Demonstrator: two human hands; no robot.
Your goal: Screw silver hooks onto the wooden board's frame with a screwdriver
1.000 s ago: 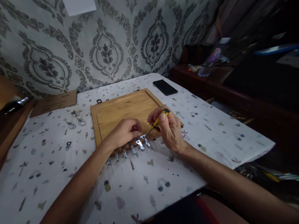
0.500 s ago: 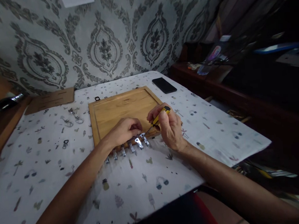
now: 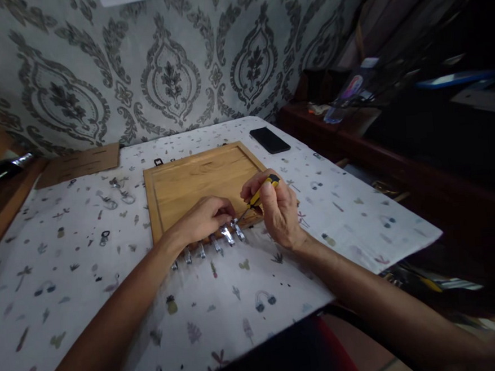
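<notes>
A wooden board [image 3: 200, 180] with a raised frame lies flat on the table. Several shiny metal clips [image 3: 226, 235] stick out in a row along its near edge. In my right hand [image 3: 280, 214] is a screwdriver [image 3: 258, 197] with a yellow and black handle, its shaft slanting down to the left. The tip is at the rightmost clip [image 3: 238, 231]; whether it sits in a screw is too small to tell. My left hand [image 3: 205, 216] rests over the board's near edge beside the clips, fingers curled together. What its fingertips hold, if anything, is hidden.
A black phone [image 3: 270, 140] lies behind the board to the right. Loose metal pieces [image 3: 123, 193] are on the patterned tablecloth [image 3: 88, 276] at left, near a flat piece of cardboard [image 3: 80, 163]. A bottle [image 3: 349, 93] stands on the dark furniture [image 3: 306, 125] at right.
The view has shifted slightly. Both hands stay at nearly the same place on the board, and the screwdriver remains at the rightmost clip.
</notes>
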